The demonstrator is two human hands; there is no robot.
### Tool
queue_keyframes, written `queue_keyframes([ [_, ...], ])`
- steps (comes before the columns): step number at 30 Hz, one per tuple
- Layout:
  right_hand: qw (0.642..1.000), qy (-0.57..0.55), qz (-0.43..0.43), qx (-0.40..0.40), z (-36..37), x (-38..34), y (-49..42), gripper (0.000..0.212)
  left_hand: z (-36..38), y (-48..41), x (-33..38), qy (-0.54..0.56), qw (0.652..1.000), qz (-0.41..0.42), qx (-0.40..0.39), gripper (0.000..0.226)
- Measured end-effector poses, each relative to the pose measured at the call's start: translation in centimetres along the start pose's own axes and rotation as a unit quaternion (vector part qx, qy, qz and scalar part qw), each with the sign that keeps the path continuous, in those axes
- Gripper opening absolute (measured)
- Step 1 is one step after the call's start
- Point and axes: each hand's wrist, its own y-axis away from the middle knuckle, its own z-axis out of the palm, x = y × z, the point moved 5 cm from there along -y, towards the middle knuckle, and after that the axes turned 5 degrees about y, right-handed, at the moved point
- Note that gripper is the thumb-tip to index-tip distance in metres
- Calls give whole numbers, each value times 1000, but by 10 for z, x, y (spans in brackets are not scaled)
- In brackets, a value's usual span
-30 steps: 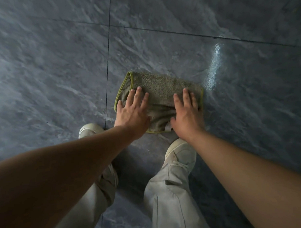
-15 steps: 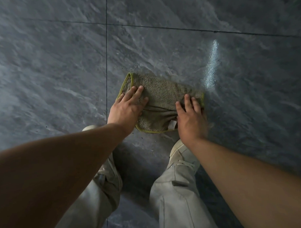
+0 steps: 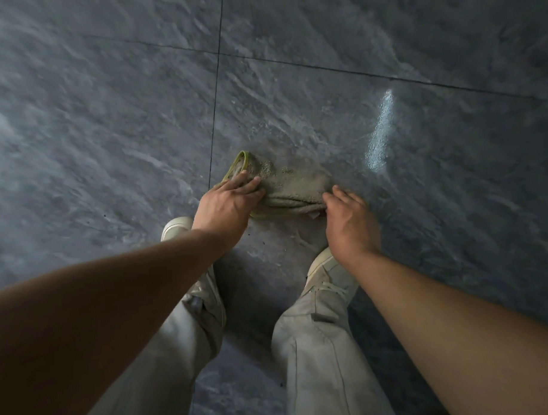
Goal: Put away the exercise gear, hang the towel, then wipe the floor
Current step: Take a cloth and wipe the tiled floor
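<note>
My left grip (image 3: 229,205) lies nearly flat, its fingers pressing the left end of the bunched olive cloth (image 3: 297,188) on the grey tiled floor (image 3: 108,135). My right grip (image 3: 351,220) curls over the cloth's right end. My pale shoes (image 3: 324,267) stand just behind both grips. A shiny streak (image 3: 380,132) lies beyond the right one.

no text is readable; the tag (image 3: 314,215) on the cloth (image 3: 297,189) is blurred.
</note>
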Motion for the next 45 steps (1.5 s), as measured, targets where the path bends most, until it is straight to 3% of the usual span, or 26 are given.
queue_keyframes([
  [6,1000,-27,-12,7,-109,-51,38,36,-102,50,21,16,999,-26,19,44],
  [12,1000,-11,-11,-8,-283,-137,105,40,-271,134,74,31,994,-48,88,47],
  [17,985,87,-99,108,-456,-218,161,49,-426,205,105,33,988,-44,147,46],
  [24,947,146,-224,176,-635,-332,235,52,-626,303,137,13,950,-44,308,38],
  [28,926,120,-278,226,-688,-388,251,49,-691,355,132,21,918,-60,392,41],
  [33,881,119,-372,266,-712,-454,249,43,-718,402,113,35,882,-131,451,40],
  [39,836,114,-484,233,-706,-520,247,42,-708,441,98,33,832,-263,488,38],
  [45,781,102,-595,157,-700,-570,256,42,-699,484,119,32,751,-413,513,38],
])
